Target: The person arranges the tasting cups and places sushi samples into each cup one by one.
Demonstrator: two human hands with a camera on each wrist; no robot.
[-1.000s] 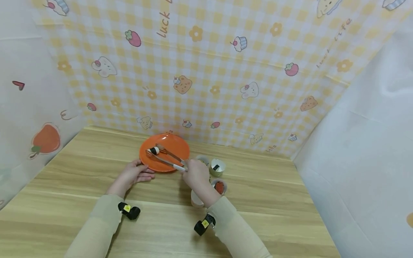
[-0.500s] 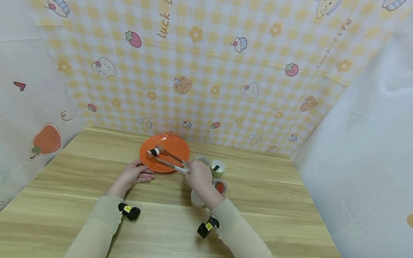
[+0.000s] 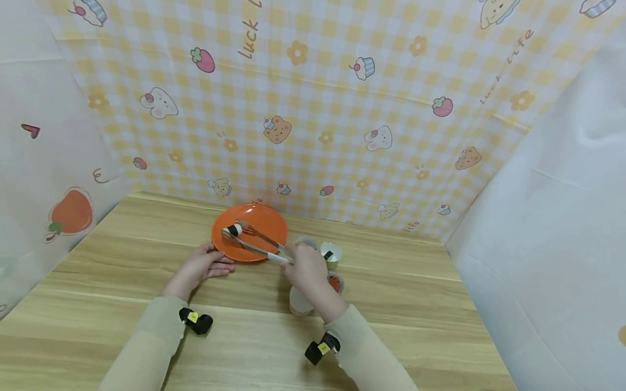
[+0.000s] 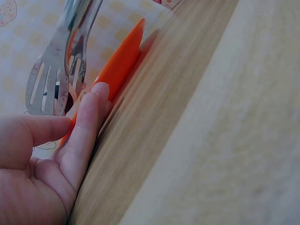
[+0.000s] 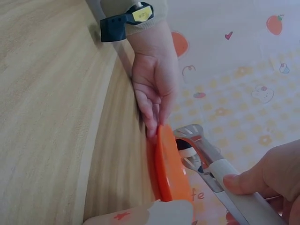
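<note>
My left hand (image 3: 199, 265) pinches the near-left rim of an orange plate (image 3: 271, 225), thumb above and fingers below, as the left wrist view shows. With my right hand (image 3: 309, 270) I grip metal tongs (image 5: 228, 176) by their white handles. The tongs' slotted ends are over the plate, one on each side of a small black-and-white piece (image 3: 235, 230) that looks like a rice roll with a dark band. Whether the ends press on the piece, I cannot tell. In the left wrist view the slotted end (image 4: 49, 84) mostly hides it.
Several small cups stand by my right hand: a white one (image 3: 331, 251) with a black-banded piece, one with a reddish piece (image 3: 335, 282), a pale one (image 3: 299, 302) under my wrist and a greyish one (image 3: 307, 240) behind. A patterned cloth (image 3: 303, 136) rises behind the wooden table (image 3: 406, 304).
My right hand and the tongs have shifted slightly right and toward me. The black-and-white piece stays on the plate in about the same place. My left hand has not moved.
</note>
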